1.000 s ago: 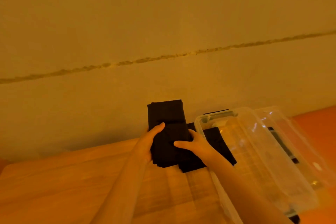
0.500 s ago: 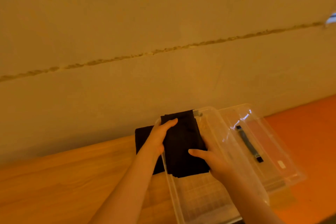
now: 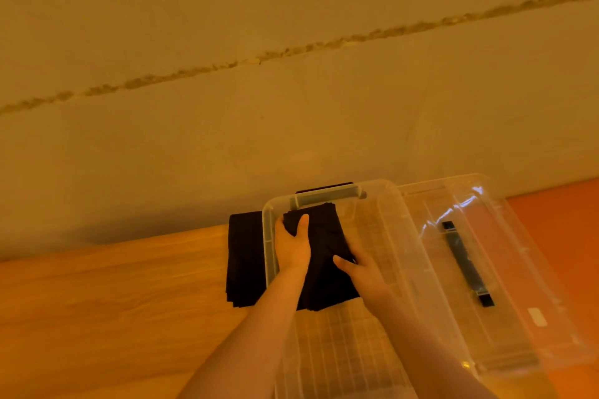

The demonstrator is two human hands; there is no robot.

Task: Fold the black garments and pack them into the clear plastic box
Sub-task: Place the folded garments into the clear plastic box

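Two hands hold a folded black garment (image 3: 324, 256) inside the clear box (image 3: 402, 236), at its far left end: the left hand (image 3: 293, 244) grips the cloth's left edge with its thumb on top, and the right hand (image 3: 363, 272) grips the right edge. More folded black cloth (image 3: 244, 256) lies on the wooden table (image 3: 113, 301), just left of the box, touching its wall. The clear lid (image 3: 518, 269) lies right of the box.

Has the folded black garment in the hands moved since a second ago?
Yes. The folded black garment, held by both hands, went rightward off the wooden table and down into the clear plastic box, leaving the other black garment outside.
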